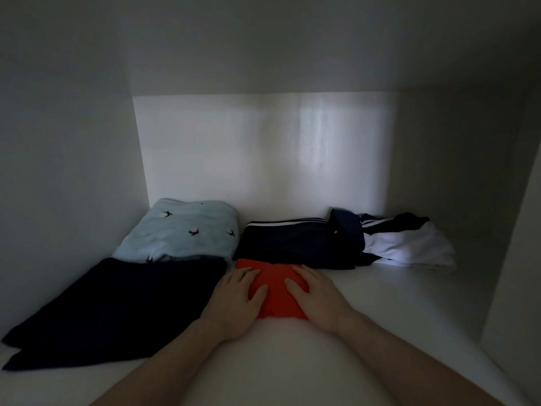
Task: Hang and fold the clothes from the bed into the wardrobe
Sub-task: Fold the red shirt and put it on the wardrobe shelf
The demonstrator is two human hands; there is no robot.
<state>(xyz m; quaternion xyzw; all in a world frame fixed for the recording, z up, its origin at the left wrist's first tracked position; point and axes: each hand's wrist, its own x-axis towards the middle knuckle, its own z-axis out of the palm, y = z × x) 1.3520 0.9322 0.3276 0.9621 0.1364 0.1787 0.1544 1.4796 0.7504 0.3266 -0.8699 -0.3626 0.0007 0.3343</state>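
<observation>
Left hand (238, 291) and right hand (314, 291) flat on folded red garment (278, 297), fingers straight, garment's sides hidden beneath palms, dim shelf (395, 303).

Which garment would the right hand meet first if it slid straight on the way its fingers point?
Probably the navy striped garment, lying just beyond the red garment that the right hand rests on. Depth is hard to judge.

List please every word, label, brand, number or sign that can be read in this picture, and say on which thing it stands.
None: no text can be read anywhere.
Light blue cloth: only small dark bird shapes, no letters.
Navy garment: white stripes, no brand visible.
White and navy garment: no writing visible.
Red cloth, under the left hand and right hand: plain.
Dark cloth: too dim to show any label.
</observation>
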